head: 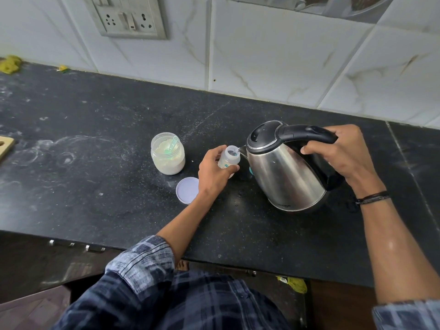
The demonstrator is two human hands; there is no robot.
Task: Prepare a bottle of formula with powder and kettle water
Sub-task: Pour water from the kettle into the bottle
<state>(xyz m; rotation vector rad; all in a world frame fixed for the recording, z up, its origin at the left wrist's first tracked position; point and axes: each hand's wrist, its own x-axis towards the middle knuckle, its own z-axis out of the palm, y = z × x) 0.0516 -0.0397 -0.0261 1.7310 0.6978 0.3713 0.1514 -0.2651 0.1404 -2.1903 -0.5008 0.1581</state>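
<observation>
My left hand (214, 171) grips a small clear baby bottle (229, 158), uncapped, held upright just above the black counter. My right hand (342, 152) grips the black handle of a steel electric kettle (283, 170), which is tilted left with its spout at the bottle's open mouth. A thin stream of water runs into the bottle. To the left stands an open jar of white powder (167, 154) with a green scoop (172, 145) resting in it.
The jar's pale lid (187, 190) lies flat on the black stone counter (107, 163) beside my left wrist. A teal piece (251, 171) shows behind the kettle's base. A wooden board edge (6, 145) is at far left. A switch panel (128, 16) hangs on the tiled wall.
</observation>
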